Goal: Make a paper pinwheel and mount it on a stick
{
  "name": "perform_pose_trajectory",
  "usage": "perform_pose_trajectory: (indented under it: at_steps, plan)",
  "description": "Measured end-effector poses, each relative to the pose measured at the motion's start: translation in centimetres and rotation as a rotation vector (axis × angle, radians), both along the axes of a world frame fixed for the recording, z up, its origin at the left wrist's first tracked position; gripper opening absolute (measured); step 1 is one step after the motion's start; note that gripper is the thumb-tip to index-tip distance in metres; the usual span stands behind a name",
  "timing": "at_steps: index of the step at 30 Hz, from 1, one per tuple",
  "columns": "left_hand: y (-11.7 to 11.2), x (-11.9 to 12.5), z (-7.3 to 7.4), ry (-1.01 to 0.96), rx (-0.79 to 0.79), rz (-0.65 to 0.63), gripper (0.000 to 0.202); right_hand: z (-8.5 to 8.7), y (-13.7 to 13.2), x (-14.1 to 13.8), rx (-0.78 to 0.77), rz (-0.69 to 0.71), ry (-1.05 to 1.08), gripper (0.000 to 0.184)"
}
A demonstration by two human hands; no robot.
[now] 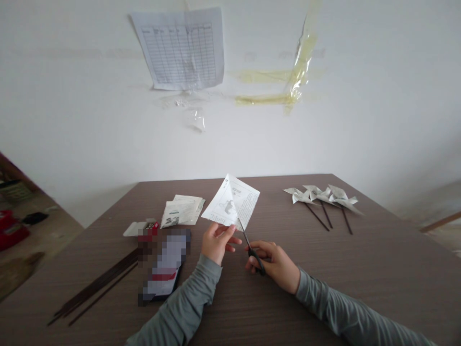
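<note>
Paper [232,198] is held just ahead of both hands, nearer the left: left hand [215,242] pinching its lower edge, then scissors [250,251], blades at its near corner, roughly along its diagonal crease, right hand [276,265] gripping their handles.

Yr pic's softly lit, bit dim; glare on tape [297,89], pixelation o/ phone [165,264], stretch + blur nr edges.
</note>
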State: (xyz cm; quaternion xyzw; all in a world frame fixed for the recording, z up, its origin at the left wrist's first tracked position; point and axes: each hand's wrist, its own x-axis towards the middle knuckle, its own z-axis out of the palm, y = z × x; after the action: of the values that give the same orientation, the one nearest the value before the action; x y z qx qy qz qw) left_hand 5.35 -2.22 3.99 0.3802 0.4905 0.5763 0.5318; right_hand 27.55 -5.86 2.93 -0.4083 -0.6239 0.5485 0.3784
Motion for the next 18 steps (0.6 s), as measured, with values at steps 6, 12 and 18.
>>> perform_pose_trajectory:
  at_steps: [6, 12, 18]
  plan:
    - [0.22, -0.15, -0.13, -0.002, -0.017, -0.008, 0.035, -0.41, 0.25, 0.05, 0.016, 0.021, 0.009, 0.073]
    - [0.1, -0.28, -0.32, -0.006, 0.004, -0.025, 0.035, -0.79, 0.35, 0.38, 0.052, 0.022, -0.042, 0.071]
    - [-0.04, -0.09, -0.5, 0.003, -0.001, -0.069, 0.045, -0.41, 0.3, 0.34, 0.048, -0.007, -0.025, 0.066]
